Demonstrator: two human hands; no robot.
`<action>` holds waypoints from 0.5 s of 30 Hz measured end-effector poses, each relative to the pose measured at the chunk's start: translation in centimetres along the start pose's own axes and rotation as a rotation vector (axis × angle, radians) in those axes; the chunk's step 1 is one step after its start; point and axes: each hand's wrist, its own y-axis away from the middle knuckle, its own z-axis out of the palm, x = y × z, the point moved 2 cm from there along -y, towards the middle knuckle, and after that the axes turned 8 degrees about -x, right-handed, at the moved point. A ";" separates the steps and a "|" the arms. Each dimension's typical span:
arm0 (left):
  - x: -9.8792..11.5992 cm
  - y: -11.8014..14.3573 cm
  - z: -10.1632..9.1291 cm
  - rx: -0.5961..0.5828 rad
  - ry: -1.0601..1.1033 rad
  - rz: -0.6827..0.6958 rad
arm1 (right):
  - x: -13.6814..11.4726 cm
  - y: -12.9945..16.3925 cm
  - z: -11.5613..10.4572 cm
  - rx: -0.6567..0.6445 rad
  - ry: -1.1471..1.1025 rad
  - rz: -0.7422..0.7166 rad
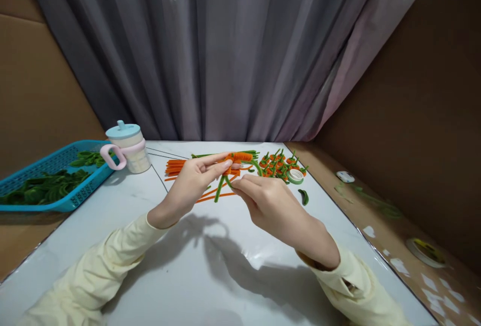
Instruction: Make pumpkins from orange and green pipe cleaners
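Note:
My left hand (201, 173) pinches a coiled orange pipe-cleaner piece (240, 157) between thumb and fingers, held above the table. A green pipe cleaner (219, 189) hangs down from this piece, and another green length arcs out on its right side. My right hand (265, 193) is closed, its fingertips at the end of a green strand just below the orange coil. Behind the hands lie a bundle of straight orange pipe cleaners (175, 167) and some green ones (203, 155). Several small orange pieces with green stems (277, 159) stand grouped to the right.
A blue basket (71, 200) with green fuzzy pieces sits at the left, beside a lidded cup (137, 158) with a pink handle. A roll of tape (295, 176) and a curved green piece (303, 196) lie right of my hands. Paper scraps (399, 266) litter the right side.

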 end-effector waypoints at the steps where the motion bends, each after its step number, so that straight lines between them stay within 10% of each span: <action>1: 0.0 0.0 -0.1 0.007 0.008 -0.010 | 0.0 0.2 -0.3 -0.050 0.021 -0.030; 15: 0.9 0.2 -0.1 -0.215 0.203 -0.144 | 0.7 1.7 -3.7 -0.095 0.054 -0.074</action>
